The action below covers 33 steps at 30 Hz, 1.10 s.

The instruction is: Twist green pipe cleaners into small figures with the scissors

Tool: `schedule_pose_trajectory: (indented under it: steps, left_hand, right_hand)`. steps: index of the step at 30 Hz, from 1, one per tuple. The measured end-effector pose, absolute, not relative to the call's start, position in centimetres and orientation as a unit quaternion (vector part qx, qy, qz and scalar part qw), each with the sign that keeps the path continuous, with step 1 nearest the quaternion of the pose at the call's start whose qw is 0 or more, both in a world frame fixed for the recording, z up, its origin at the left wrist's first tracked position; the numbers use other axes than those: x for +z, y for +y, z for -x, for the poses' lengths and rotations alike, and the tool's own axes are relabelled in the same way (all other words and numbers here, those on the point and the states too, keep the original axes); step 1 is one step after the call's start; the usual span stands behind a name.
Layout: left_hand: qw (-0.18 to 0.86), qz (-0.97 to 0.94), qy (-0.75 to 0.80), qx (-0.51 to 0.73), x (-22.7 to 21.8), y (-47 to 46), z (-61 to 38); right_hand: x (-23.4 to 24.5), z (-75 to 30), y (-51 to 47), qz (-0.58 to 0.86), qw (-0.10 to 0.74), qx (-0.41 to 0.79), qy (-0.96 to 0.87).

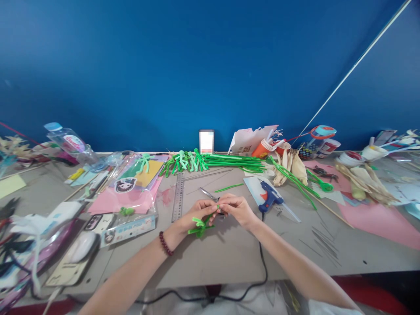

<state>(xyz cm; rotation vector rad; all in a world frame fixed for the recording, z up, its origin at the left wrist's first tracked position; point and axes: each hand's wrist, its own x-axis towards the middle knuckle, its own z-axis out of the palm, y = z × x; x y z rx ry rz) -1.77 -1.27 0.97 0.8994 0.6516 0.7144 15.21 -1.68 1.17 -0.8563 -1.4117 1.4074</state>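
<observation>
Close together over the middle of the table, my left hand and my right hand pinch a green pipe-cleaner figure between them. Its fuzzy legs hang out below my left fingers; the part between the fingertips is mostly hidden. Scissors lie just behind my hands, their handles partly covered by them. A short green pipe cleaner rests beyond the scissors. At the back of the table is a row of finished-looking green figures, beside a bundle of long green pipe cleaners.
A blue glue gun lies on white paper to the right, its black cord running off the front edge. Left are a clear ruler, pink paper and a plastic bottle. Thin wires and corn husks lie right.
</observation>
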Motion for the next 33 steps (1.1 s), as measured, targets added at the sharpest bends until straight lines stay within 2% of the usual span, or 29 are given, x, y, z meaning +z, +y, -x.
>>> schedule_pose_trajectory:
  steps: [20,33]
  left_hand:
    - [0.774,-0.43,0.318,0.34,1.0,-1.37,1.73]
    - [0.799,-0.417,0.292,0.321,1.26,-1.36,1.84]
  right_hand:
    - [0.94,-15.34,-1.59,0.364,0.475,0.536,-0.596]
    - [1.22,-15.21,-1.82,0.339,0.462,0.569,-0.59]
